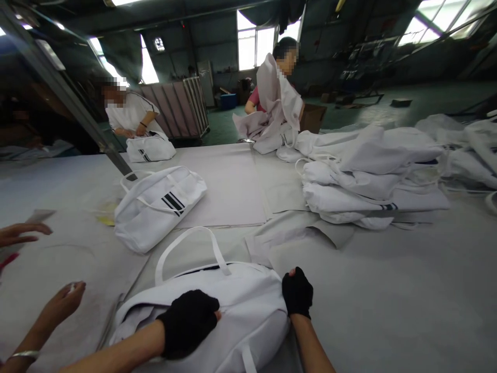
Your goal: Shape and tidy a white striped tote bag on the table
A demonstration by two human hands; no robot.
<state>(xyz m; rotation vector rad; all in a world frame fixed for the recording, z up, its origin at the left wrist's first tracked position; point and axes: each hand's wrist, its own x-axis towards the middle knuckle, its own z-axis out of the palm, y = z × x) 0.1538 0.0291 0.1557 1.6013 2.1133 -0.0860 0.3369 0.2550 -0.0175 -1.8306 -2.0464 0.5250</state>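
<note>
Right now both my hands, in black fingerless gloves, are on the white bag lying on the grey table straight in front of me. My left hand is curled into a loose fist and pressed down on the bag's top, near its middle, with only a fingertip showing past the glove. My right hand is closed on the bag's right-hand end, thumb up, pinching the fabric there — I cannot tell how much cloth sits inside the grip. One of the bag's white strap handles arches up on its far side, and a dark line runs along its top edge (a zip, perhaps; too small to tell). Beyond the bag and a little to its left lies a second, filled white bag with black stripes. Far to the right of my bag sits a heap of flat white bags, well apart from my hands. To the left of my bag a co-worker's two bare hands rest near the table edge — one with a bracelet at the wrist, the other farther up. Across the table, past the striped bag, two more people handle similar bags.
</note>
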